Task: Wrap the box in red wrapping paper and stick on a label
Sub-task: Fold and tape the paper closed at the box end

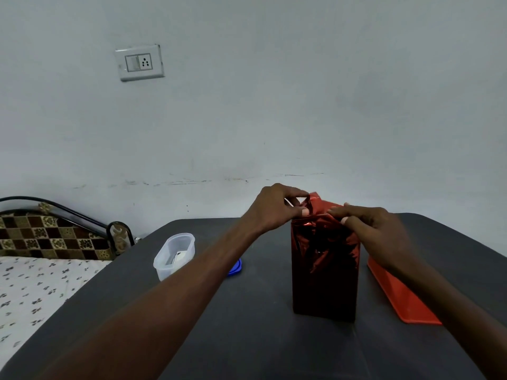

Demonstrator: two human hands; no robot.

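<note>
We are at a dark grey table point(260, 338) set against a pale wall point(274, 105), and we place everything else by the upright wrapped box point(325, 270) standing right of the table's middle. Far left of the box, off the table, lies a bed point(35, 292) with a flowered sheet and a checked headboard, and high on the wall above it sits a switch plate point(140, 62). Nearer the box on its left stands a clear plastic tub point(174, 256) with something pale inside that we cannot make out, and a blue lid point(236, 267) peeks out from behind our left forearm. Our left hand point(274, 207) pinches the raised flap of red wrapping paper point(312, 200) at the box's top left corner, thumb and fingertips closed on the foil. Our right hand point(378, 234) presses and grips the paper along the top right edge. Just right of the box an orange tray point(400, 294) lies flat on the table. We judge the sides already covered, with shiny red foil running down to the base, while the top end is only now being folded shut. Closing that end, fixing it and sticking on a label look still to do; we see no label or tape.
</note>
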